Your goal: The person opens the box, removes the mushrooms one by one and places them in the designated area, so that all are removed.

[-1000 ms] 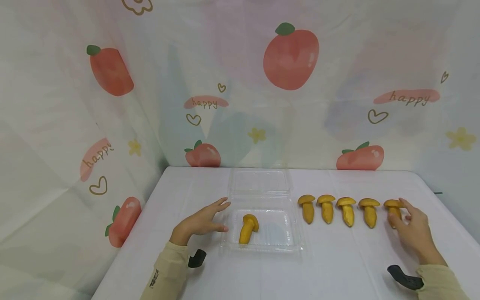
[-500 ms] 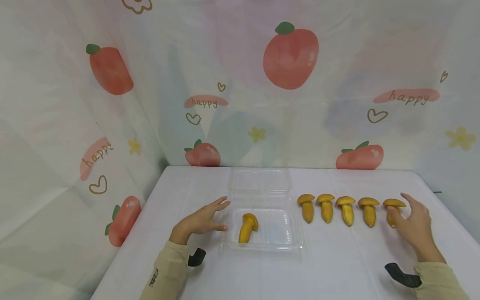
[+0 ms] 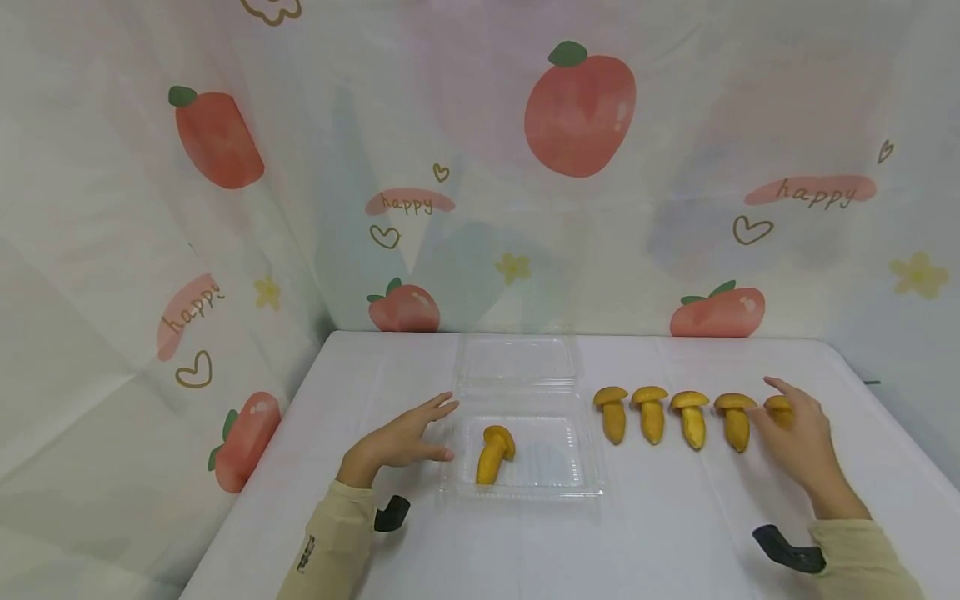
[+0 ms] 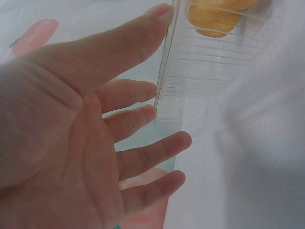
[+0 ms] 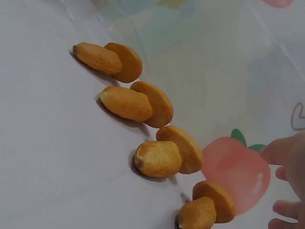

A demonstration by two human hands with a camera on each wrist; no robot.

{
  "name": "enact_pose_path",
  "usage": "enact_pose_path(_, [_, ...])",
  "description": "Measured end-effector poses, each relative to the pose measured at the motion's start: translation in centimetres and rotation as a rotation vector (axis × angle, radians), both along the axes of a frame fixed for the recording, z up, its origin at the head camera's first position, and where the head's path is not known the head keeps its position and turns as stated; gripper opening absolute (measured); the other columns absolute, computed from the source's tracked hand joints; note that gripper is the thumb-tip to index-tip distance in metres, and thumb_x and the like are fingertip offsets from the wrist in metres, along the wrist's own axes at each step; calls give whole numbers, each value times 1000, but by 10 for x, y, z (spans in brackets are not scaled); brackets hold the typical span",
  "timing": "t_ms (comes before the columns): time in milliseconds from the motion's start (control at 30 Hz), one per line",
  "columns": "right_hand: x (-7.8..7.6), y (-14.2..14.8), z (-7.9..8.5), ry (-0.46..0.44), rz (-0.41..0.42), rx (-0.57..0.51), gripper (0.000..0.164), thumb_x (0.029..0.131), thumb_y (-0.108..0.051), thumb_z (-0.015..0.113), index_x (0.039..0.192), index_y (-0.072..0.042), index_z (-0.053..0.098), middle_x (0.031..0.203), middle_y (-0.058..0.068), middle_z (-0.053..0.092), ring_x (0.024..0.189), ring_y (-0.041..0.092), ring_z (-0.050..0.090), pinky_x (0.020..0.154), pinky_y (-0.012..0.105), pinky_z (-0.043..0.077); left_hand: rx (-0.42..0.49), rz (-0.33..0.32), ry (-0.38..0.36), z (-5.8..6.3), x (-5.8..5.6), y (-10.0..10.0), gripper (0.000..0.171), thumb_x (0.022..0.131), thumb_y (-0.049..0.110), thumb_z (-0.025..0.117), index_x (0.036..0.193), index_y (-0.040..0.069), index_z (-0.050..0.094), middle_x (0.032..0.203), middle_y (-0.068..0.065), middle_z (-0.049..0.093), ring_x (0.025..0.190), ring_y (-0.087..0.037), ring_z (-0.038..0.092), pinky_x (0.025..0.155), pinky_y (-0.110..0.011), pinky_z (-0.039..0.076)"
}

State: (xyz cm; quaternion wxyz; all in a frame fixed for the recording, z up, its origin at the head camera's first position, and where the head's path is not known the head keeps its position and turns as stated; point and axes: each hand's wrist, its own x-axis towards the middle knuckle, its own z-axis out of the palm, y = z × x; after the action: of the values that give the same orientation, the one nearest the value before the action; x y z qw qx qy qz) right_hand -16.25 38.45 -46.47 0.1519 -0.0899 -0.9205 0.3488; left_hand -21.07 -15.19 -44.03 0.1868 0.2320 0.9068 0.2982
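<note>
A clear plastic box (image 3: pixel 540 492) lies with its lid (image 3: pixel 517 362) spread back, holding one yellow-brown mushroom (image 3: pixel 491 457). Beside its left edge is my left hand (image 3: pixel 401 442), fingers spread and nothing held. In the left wrist view the thumb overlaps the box rim; whether it touches, I cannot tell. Right of the box, several mushrooms lie in a row, caps to the back. My right hand (image 3: pixel 798 442) hovers over the row's right end, thumb and fingers apart, near the second mushroom from the right (image 3: pixel 737 425). It partly hides the rightmost mushroom (image 3: pixel 780 408).
A white cloth covers the table (image 3: pixel 660 533). Behind and to the left hangs a printed curtain (image 3: pixel 480 167) with fruit and flower patterns. In the right wrist view, several mushrooms run diagonally, one (image 5: pixel 159 158) near the middle. A black strap piece (image 3: pixel 787 550) projects from the right sleeve.
My right hand has left the rightmost mushroom and shifted left toward its neighbour. That mushroom stays on the table. The left hand has kept its place beside the box.
</note>
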Motion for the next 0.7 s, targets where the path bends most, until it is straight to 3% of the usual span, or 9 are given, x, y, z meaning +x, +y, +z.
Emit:
enact_pose_path(200, [-3,-10,-3,47,72,50,54,103,-12,53,148,12,36,139,45,39,119,59,38,99,78,33,15,-6,-4,0,0,-1,82,90,24,77,158,10,34,171,-9,19,156,-37,24,123,-60,26])
enact_pose_path(333, [-5,-18,-5,49,124,54,55,103,-14,55,148,10,37,142,44,38,123,61,39,91,76,38,25,-5,-7,-1,-1,-2,82,90,24,77,158,9,34,171,-9,19,156,-37,24,123,-60,25])
enact_pose_path(500, [-2,-31,-5,75,172,59,53,101,-12,59,145,9,41,139,41,44,129,62,37,94,77,38,26,-14,-2,-2,-1,-3,82,90,25,77,158,9,34,170,-12,20,155,-38,24,123,-61,25])
enact_pose_path(633, [1,-42,-2,82,209,57,53,101,-12,60,146,8,41,133,39,48,126,58,40,98,77,35,26,-22,14,-3,-2,-3,81,90,24,77,158,8,35,170,-12,20,155,-38,25,123,-60,27])
enact_pose_path(700, [2,-48,0,95,221,78,53,100,-12,61,146,7,42,130,37,50,119,54,44,94,72,39,28,-20,16,-4,-2,-2,81,90,23,77,158,8,35,170,-12,20,155,-37,25,123,-60,27])
